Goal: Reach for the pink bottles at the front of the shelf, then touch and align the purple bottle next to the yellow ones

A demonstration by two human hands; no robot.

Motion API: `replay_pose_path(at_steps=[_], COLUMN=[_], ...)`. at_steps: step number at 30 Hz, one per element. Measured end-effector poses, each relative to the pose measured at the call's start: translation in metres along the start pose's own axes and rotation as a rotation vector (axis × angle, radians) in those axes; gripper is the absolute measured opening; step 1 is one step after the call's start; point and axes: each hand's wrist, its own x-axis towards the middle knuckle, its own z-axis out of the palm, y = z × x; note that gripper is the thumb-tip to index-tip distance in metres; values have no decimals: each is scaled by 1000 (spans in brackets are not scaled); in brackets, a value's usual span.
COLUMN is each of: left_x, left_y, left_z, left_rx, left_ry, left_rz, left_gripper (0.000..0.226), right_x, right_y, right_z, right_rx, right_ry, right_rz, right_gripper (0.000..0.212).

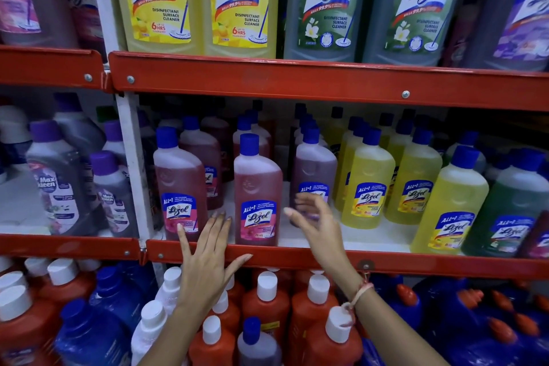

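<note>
Hands up at the middle shelf, both with fingers spread and gripping nothing. Left hand (208,249) lies over the red shelf edge (416,263), fingertips just short of a pink Lizol bottle (258,196) that stands upright between the two hands. Right hand (315,223) hovers just to that bottle's other side, fingers loose, in front of a purple bottle (315,166). Another pink bottle (178,184) stands beyond the left hand; yellow bottles (368,184) stand past the right hand. Red bottles (264,303) crowd below the wrists.
</note>
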Motion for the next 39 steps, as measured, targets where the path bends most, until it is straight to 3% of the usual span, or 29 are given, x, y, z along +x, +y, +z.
replay_pose_path(at_steps=[2, 5, 8, 11, 15, 23, 34, 39], left_x=[0, 1, 1, 2, 2, 0, -1, 0], left_y=[0, 0, 0, -1, -1, -1, 0, 0], left_z=[1, 1, 1, 1, 2, 4, 2, 1], left_rx=[0, 0, -10, -29, -37, -26, -16, -24], left_ry=[2, 3, 5, 11, 20, 29, -13, -18], left_rz=[-4, 1, -9, -17, -13, -15, -28, -33], left_gripper=[82, 83, 83, 82, 81, 81, 82, 81], right_x=[4, 18, 34, 45, 53, 39, 8, 6], right_y=[3, 10, 16, 18, 27, 29, 24, 20], right_z=[-18, -36, -44, -43, -44, -53, -64, -65], right_rx=[-53, -191, -130, 57, 128, 109, 56, 46], right_ry=[158, 264, 185, -6, -94, -178, -209, -232], right_rz=[-44, -31, 63, 193, 278, 238, 165, 149], right_gripper=[41, 58, 69, 59, 48, 42, 68, 64])
